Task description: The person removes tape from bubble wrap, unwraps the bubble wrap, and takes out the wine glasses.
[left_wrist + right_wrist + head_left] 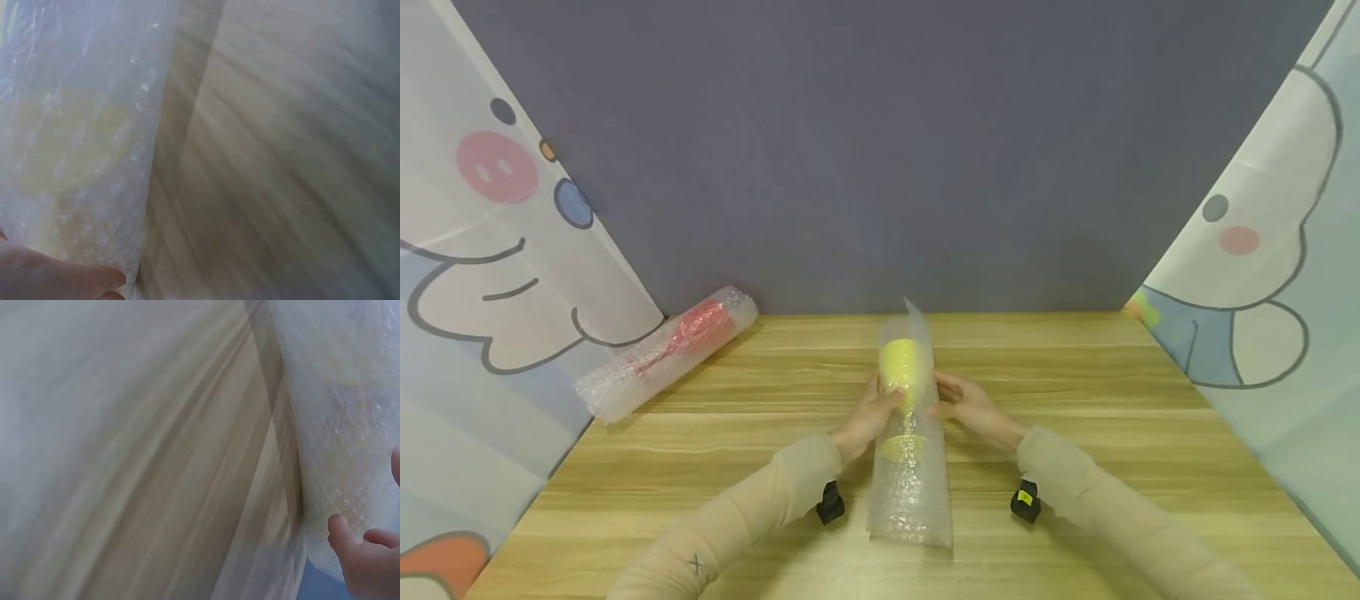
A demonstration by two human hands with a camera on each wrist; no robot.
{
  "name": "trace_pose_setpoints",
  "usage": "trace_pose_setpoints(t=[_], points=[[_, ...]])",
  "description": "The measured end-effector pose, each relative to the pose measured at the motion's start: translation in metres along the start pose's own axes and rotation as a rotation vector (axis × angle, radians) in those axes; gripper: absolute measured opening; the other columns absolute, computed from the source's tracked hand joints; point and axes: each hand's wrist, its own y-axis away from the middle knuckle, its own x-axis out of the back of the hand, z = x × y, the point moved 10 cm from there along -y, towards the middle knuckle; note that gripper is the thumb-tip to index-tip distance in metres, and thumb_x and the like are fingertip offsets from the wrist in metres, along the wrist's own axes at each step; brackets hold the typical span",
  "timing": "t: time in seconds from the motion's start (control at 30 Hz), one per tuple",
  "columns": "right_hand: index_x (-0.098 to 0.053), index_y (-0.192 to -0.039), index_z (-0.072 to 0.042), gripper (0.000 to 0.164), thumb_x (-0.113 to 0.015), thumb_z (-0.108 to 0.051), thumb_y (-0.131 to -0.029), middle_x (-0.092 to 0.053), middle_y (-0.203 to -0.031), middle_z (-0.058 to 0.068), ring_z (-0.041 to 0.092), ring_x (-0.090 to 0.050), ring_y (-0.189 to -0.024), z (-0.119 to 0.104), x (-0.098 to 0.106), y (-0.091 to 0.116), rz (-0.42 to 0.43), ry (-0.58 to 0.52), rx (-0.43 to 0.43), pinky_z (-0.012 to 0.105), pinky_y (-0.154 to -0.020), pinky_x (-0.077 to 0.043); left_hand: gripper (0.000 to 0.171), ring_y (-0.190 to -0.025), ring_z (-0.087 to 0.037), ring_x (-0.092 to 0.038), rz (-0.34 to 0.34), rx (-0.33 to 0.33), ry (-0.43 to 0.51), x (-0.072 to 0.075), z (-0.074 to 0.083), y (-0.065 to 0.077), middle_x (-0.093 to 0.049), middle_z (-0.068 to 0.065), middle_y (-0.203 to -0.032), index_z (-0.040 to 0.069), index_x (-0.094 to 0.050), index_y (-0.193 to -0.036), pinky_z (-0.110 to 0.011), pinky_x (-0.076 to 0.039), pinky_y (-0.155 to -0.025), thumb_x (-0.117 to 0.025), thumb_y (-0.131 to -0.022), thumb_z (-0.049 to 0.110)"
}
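Observation:
A roll of clear bubble wrap (912,500) stretches lengthwise before me on the table. Inside it shows a yellow goblet-shaped item (900,364), with a wide upper part, a narrow middle and a round foot (75,140), blurred by the wrap. My left hand (870,417) grips the roll from the left, thumb laid over its top. From the right, my right hand (973,408) holds it with the thumb at the near surface (337,528) and fingers bent along the side, partly hidden. A loose corner of wrap sticks up at the far end.
Another bubble-wrapped roll (666,354), with a red item inside, lies slanted at the back left against the cartoon-printed side panel (512,275). A dark grey panel (895,158) closes off the back of the wooden table (1075,375). A second printed panel (1262,250) borders the right.

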Motion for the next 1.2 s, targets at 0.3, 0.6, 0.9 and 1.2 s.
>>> trace_pose_setpoints(t=[0.3, 0.6, 0.9, 1.2], points=[[-0.028, -0.143, -0.006, 0.076, -0.068, -0.021, -0.08, -0.028, -0.147, 0.016, 0.035, -0.029, -0.135, 0.006, 0.02, 0.01, 0.01, 0.019, 0.002, 0.049, -0.108, -0.028, 0.077, -0.139, -0.039, -0.005, -0.019, 0.038, 0.011, -0.022, 0.002, -0.001, -0.003, -0.019, -0.153, 0.008, 0.008, -0.146, -0.059, -0.007, -0.111, -0.044, -0.096, 0.032], [-0.026, -0.143, -0.001, 0.074, -0.066, -0.017, -0.082, -0.026, -0.147, 0.019, 0.036, -0.027, -0.135, 0.008, 0.024, 0.018, -0.005, 0.029, 0.011, 0.047, -0.107, -0.029, 0.079, -0.14, -0.037, 0.002, -0.036, 0.052, 0.001, -0.031, -0.004, 0.003, 0.007, -0.017, -0.153, 0.007, 0.013, -0.145, -0.058, -0.005, -0.112, -0.042, -0.096, 0.035], [-0.026, -0.143, -0.002, 0.075, -0.067, -0.019, -0.082, -0.03, -0.146, 0.02, 0.037, -0.03, -0.133, 0.005, 0.028, 0.022, 0.018, 0.034, 0.02, 0.047, -0.105, -0.033, 0.084, -0.14, -0.036, -0.01, -0.036, 0.044, -0.079, -0.02, -0.002, 0.0, -0.01, -0.015, -0.153, 0.013, 0.0, -0.148, -0.06, -0.01, -0.11, -0.051, -0.089, 0.047], [-0.021, -0.143, 0.003, 0.075, -0.064, -0.016, -0.084, -0.027, -0.147, 0.021, 0.038, -0.025, -0.135, -0.004, 0.028, 0.03, 0.017, 0.017, 0.059, 0.052, -0.109, -0.024, 0.082, -0.142, -0.023, -0.008, -0.16, -0.184, -0.265, -0.008, 0.028, 0.0, -0.012, 0.009, -0.154, 0.032, -0.019, -0.146, -0.058, -0.012, -0.11, -0.069, -0.08, 0.033]])
